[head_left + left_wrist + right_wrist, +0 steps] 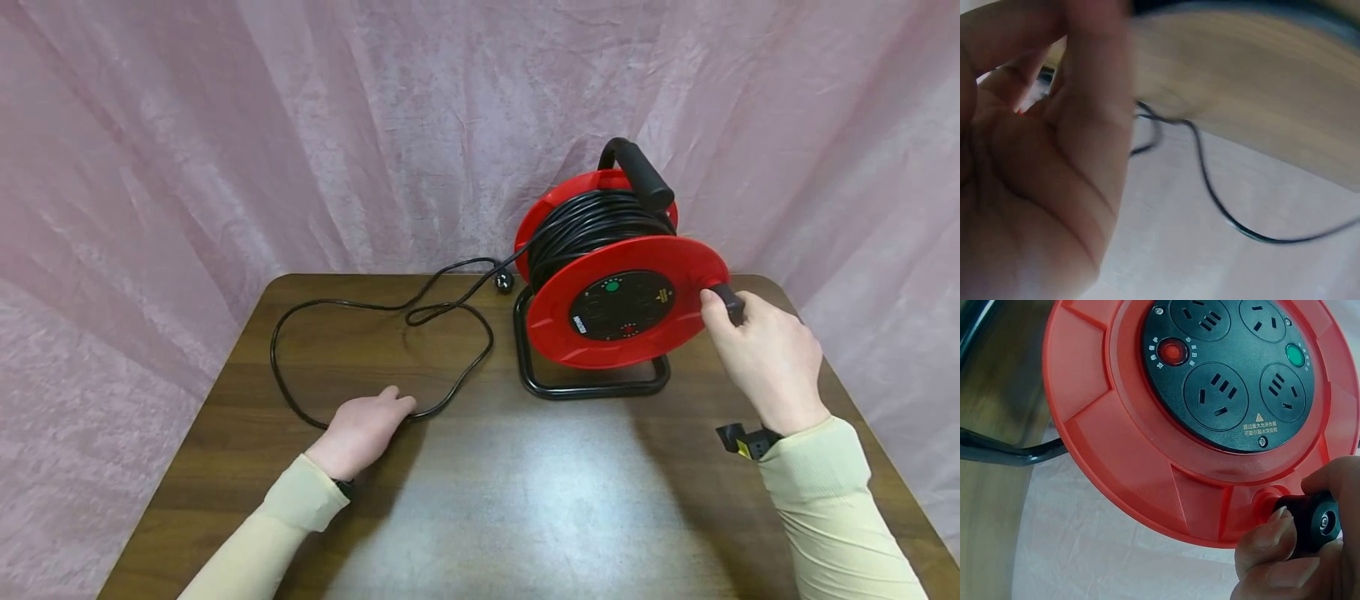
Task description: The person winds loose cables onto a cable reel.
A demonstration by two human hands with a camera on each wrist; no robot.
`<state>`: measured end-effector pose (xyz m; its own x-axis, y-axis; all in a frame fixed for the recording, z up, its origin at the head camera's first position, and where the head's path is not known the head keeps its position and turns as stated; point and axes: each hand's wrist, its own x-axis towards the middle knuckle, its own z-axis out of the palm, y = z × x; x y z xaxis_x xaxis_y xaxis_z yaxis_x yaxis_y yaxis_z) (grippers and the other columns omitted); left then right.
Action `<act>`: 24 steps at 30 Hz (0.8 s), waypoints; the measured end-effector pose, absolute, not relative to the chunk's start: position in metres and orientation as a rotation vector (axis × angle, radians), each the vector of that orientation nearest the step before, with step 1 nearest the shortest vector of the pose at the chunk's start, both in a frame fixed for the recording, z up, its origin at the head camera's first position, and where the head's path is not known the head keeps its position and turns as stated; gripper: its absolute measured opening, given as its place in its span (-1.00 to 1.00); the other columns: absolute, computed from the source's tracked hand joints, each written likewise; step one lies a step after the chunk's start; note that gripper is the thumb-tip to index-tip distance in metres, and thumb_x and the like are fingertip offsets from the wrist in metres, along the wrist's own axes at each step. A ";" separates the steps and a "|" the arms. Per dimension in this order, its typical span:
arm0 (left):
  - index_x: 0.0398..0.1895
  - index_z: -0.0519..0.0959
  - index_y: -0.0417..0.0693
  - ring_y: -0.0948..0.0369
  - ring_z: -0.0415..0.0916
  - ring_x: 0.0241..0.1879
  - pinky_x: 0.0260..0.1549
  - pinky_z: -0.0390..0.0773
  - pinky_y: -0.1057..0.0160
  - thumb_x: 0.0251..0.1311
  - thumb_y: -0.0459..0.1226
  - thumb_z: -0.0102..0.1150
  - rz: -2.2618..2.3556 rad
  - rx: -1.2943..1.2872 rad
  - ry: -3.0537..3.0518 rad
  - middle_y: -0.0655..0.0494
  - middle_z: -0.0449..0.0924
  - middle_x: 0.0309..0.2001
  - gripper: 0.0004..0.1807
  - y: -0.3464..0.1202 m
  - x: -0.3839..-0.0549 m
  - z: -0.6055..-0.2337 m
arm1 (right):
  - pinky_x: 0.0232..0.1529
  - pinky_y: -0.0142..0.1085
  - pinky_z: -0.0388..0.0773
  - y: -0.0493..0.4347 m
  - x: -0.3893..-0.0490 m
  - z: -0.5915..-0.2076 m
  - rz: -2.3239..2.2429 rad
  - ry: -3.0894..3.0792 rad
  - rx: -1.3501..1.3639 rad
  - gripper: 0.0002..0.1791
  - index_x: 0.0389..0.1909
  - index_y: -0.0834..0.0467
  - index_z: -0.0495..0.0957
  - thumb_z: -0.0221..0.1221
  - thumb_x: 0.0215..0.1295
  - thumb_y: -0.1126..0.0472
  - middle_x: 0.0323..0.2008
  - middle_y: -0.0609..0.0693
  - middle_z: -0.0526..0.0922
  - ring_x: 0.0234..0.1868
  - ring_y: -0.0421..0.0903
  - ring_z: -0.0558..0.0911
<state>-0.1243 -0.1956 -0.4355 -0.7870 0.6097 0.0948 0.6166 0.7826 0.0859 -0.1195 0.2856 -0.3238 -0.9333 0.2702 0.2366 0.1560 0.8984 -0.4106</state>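
Note:
A red cable reel (630,300) stands on its black tube frame (592,390), with black cable wound thickly between its two flanges. My right hand (776,354) grips the black crank knob (1307,519) at the edge of the near flange. On the left, my left hand (367,429) pinches the loose cable (435,410) low over the table, thumb and finger meeting on it in the left wrist view. From there the cable loops round the table and up onto the drum. The reel's face has a black socket panel (1229,381) with a red button and a green one.
Behind the reel's left side, the black plug (504,282) lies near the back edge of the wooden table (480,508). A crossing in the cable lies left of the reel. A black carry handle (645,175) tops the reel, and a pink curtain (420,125) hangs behind.

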 end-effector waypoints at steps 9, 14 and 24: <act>-0.17 0.61 -0.11 0.15 0.45 -0.43 -0.41 0.54 0.07 0.16 -0.34 0.17 -0.343 -0.647 -3.353 0.00 0.52 -0.21 -0.83 -0.246 -0.155 -0.423 | -0.55 -0.07 0.22 0.287 -0.119 -0.324 0.557 -2.747 -0.330 -0.40 -0.56 0.12 0.35 -0.17 0.49 -0.27 -0.70 0.03 0.39 -0.52 0.17 0.48; -0.11 0.57 -0.17 0.07 0.47 -0.33 -0.28 0.53 0.00 0.24 -0.24 0.14 -0.462 -0.459 -3.411 -0.09 0.48 -0.12 -0.77 -0.266 -0.165 -0.427 | -0.57 -0.09 0.20 0.287 -0.120 -0.324 0.558 -2.750 -0.325 -0.40 -0.55 0.12 0.35 -0.18 0.50 -0.27 -0.70 0.03 0.38 -0.53 0.15 0.46; 0.31 0.42 -0.32 -0.11 0.53 -0.03 -0.07 0.55 -0.14 0.36 -0.32 0.12 -0.717 -0.387 -3.351 -0.38 0.32 0.21 -0.52 -0.270 -0.153 -0.433 | -0.56 -0.10 0.18 0.287 -0.119 -0.324 0.555 -2.753 -0.319 -0.39 -0.56 0.13 0.35 -0.18 0.50 -0.27 -0.70 0.03 0.37 -0.53 0.15 0.45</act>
